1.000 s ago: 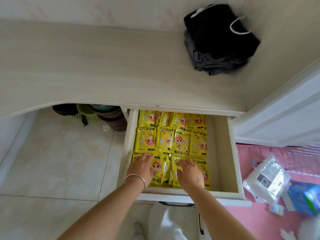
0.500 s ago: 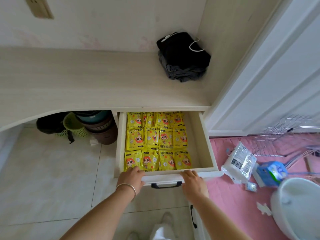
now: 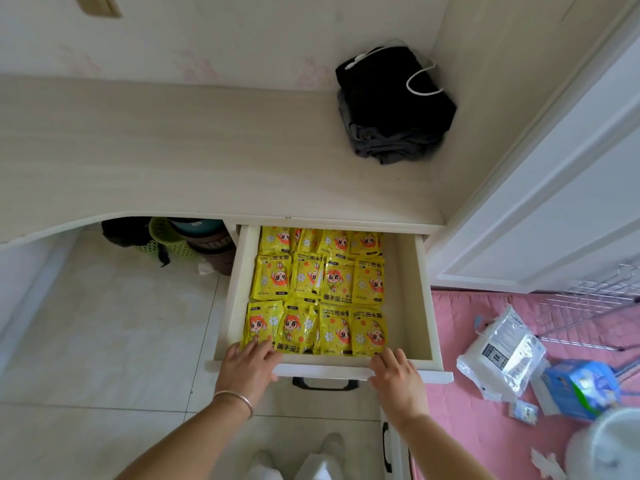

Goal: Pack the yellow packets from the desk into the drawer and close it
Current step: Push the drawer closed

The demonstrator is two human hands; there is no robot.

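**Head view: drawer open, both hands on its front edge**

The drawer (image 3: 408, 296) sticks out from under the desk (image 3: 173, 161), at the desk's right end. The yellow packets (image 3: 317, 292) lie flat inside in rows, filling the left and middle of the drawer floor up to the left wall and front wall; a bare strip runs along the right wall. The back row is partly hidden under the desk edge.

The left hand (image 3: 247, 367) sits on the front wall near the drawer's front-left corner, fingers fairly straight and draped over the rim, tips touching the nearest packet. It has a bracelet (image 3: 235, 401) on the wrist. The right hand (image 3: 396, 374) rests on the front wall towards the front-right corner, fingers loosely spread over the rim, gripping nothing that I can see. A dark handle (image 3: 323, 384) sits on the drawer front between the two hands, untouched.

Folded dark clothes (image 3: 394, 105) (white cord on top) sit in the desk's back-right corner. A clear bag (image 3: 502, 355) and a blue box (image 3: 581, 389) lie on the pink mat (image 3: 460, 427) to the right.
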